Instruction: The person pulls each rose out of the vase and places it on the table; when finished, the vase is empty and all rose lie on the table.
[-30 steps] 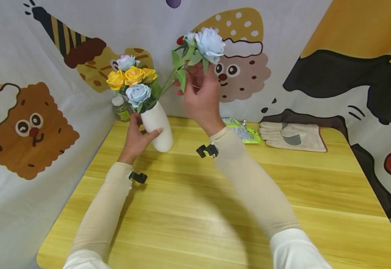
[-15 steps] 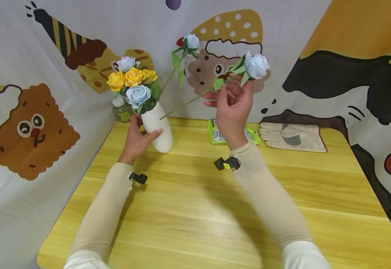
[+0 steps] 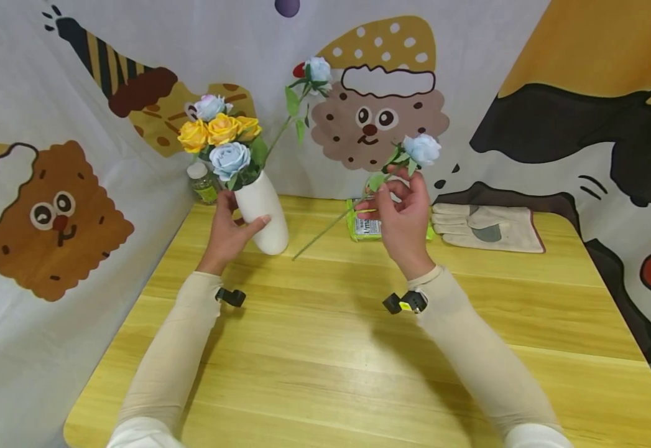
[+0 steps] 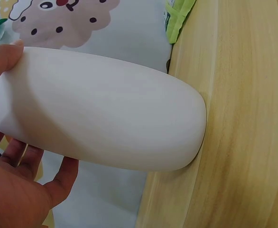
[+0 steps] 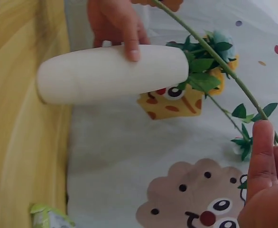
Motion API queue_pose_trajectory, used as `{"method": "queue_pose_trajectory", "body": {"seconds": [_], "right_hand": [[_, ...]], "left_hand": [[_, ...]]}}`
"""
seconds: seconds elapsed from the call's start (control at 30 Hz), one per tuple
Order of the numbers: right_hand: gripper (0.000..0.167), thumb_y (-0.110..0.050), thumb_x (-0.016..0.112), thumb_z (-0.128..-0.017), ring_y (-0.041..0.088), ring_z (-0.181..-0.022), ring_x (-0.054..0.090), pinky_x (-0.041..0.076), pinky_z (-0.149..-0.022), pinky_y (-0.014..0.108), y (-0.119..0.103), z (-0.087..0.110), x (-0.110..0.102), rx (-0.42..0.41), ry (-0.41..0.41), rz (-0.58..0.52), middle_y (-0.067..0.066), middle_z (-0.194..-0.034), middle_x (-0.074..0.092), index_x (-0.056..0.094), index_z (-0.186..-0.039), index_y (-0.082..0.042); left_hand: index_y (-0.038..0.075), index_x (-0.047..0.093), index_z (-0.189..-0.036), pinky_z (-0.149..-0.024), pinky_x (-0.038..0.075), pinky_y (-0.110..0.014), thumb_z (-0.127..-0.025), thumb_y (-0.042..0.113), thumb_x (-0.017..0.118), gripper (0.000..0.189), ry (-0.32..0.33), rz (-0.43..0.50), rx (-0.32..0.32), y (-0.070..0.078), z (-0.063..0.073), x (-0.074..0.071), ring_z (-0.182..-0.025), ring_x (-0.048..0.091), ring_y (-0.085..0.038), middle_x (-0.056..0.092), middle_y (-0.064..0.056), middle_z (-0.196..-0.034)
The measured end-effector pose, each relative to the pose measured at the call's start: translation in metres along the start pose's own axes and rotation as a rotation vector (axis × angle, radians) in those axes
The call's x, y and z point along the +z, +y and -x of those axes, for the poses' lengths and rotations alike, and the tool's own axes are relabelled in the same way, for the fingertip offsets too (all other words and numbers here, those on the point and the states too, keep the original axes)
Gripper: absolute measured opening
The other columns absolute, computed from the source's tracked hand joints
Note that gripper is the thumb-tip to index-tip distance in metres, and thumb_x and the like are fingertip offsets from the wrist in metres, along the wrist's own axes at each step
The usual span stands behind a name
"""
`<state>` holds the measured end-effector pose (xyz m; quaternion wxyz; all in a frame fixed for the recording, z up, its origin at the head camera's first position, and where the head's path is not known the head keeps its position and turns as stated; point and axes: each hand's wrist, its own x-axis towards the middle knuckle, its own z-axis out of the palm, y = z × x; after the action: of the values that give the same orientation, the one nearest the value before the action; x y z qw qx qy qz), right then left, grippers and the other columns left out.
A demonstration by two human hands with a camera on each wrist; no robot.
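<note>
A white vase [image 3: 265,214] stands on the wooden table, holding yellow roses [image 3: 224,128] and pale blue roses [image 3: 230,159]. One long-stemmed blue rose [image 3: 318,70] leans out of it to the right. My left hand [image 3: 227,231] grips the vase at its side, thumb in front; the left wrist view shows fingers around the white body [image 4: 110,109]. To the right, my right hand [image 3: 403,218] pinches a single light blue rose [image 3: 421,150] just below its bloom. Its bare green stem [image 3: 325,231] slants down-left, ending near the vase's base. The right wrist view shows this stem [image 5: 215,54] crossing before the vase.
Behind the vase is a small jar [image 3: 202,183] with a white lid. A green packet [image 3: 363,224] lies at the table's back, partly behind my right hand. Beside it is a pair of work gloves [image 3: 487,228]. A printed cloth hangs along the back edge.
My right hand has drawn the light blue rose away from the vase, to the right and then down. The left hand stays on the vase.
</note>
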<state>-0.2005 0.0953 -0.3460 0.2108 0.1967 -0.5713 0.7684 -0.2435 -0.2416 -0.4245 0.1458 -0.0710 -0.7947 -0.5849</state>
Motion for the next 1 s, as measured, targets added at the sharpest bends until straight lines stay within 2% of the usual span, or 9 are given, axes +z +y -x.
{"method": "queue_pose_trajectory", "body": {"seconds": [0.23, 0.4, 0.5, 0.63, 0.67, 0.8, 1.0], "right_hand": [[0.033, 0.002, 0.056, -0.104, 0.019, -0.064, 0.075, 0.065, -0.06, 0.036, 0.006, 0.015, -0.018, 0.195, -0.069, 0.045, 0.008, -0.094, 0.068, 0.051, -0.137, 0.0], [0.047, 0.002, 0.054, -0.102, 0.022, -0.069, 0.076, 0.067, -0.065, 0.038, 0.014, 0.024, -0.028, 0.376, -0.166, 0.145, 0.009, -0.1, 0.061, 0.044, -0.148, -0.003], [0.053, 0.002, 0.054, -0.101, 0.022, -0.072, 0.076, 0.067, -0.067, 0.042, 0.02, 0.03, -0.029, 0.457, -0.21, 0.192, 0.009, -0.102, 0.058, 0.04, -0.152, -0.005], [0.058, 0.003, 0.057, -0.1, 0.026, -0.074, 0.076, 0.067, -0.066, 0.042, 0.03, 0.04, -0.031, 0.523, -0.254, 0.242, 0.01, -0.104, 0.057, 0.038, -0.154, -0.006], [0.059, 0.003, 0.057, -0.1, 0.026, -0.074, 0.076, 0.067, -0.065, 0.041, 0.032, 0.043, -0.031, 0.537, -0.267, 0.254, 0.011, -0.105, 0.057, 0.038, -0.154, -0.006], [0.059, 0.002, 0.061, -0.1, 0.026, -0.075, 0.075, 0.066, -0.066, 0.043, 0.039, 0.053, -0.032, 0.604, -0.333, 0.274, 0.016, -0.11, 0.06, 0.036, -0.153, -0.005], [0.064, -0.001, 0.061, -0.101, 0.024, -0.076, 0.073, 0.066, -0.072, 0.054, 0.051, 0.067, -0.033, 0.708, -0.416, 0.289, 0.018, -0.111, 0.06, 0.031, -0.157, -0.004]], "left_hand": [[0.009, 0.035, -0.149, -0.109, 0.049, -0.056, -0.088, 0.021, 0.088, 0.082, 0.001, -0.008, -0.024, 0.001, 0.001, 0.0, -0.132, 0.05, -0.026, 0.048, -0.015, -0.144], [0.008, 0.035, -0.15, -0.109, 0.048, -0.057, -0.087, 0.019, 0.087, 0.082, 0.002, -0.012, -0.016, 0.003, 0.002, 0.001, -0.132, 0.05, -0.026, 0.048, -0.016, -0.145], [0.004, 0.035, -0.149, -0.111, 0.047, -0.058, -0.088, 0.014, 0.086, 0.08, 0.0, -0.006, -0.023, 0.016, 0.005, 0.002, -0.133, 0.05, -0.029, 0.048, -0.019, -0.144], [-0.001, 0.033, -0.148, -0.113, 0.045, -0.061, -0.09, 0.01, 0.082, 0.077, -0.008, -0.015, -0.046, 0.034, 0.011, 0.003, -0.135, 0.048, -0.035, 0.045, -0.024, -0.146], [-0.001, 0.033, -0.148, -0.113, 0.045, -0.061, -0.09, 0.01, 0.082, 0.076, -0.009, -0.016, -0.046, 0.035, 0.012, 0.003, -0.136, 0.047, -0.035, 0.045, -0.024, -0.146], [-0.001, 0.032, -0.148, -0.114, 0.044, -0.062, -0.091, 0.01, 0.082, 0.076, -0.011, -0.025, -0.046, 0.034, 0.012, 0.004, -0.136, 0.047, -0.036, 0.044, -0.025, -0.147], [0.002, 0.032, -0.15, -0.113, 0.045, -0.062, -0.09, 0.013, 0.083, 0.08, -0.004, -0.036, -0.039, 0.009, 0.003, 0.003, -0.137, 0.047, -0.035, 0.045, -0.023, -0.148]]}}
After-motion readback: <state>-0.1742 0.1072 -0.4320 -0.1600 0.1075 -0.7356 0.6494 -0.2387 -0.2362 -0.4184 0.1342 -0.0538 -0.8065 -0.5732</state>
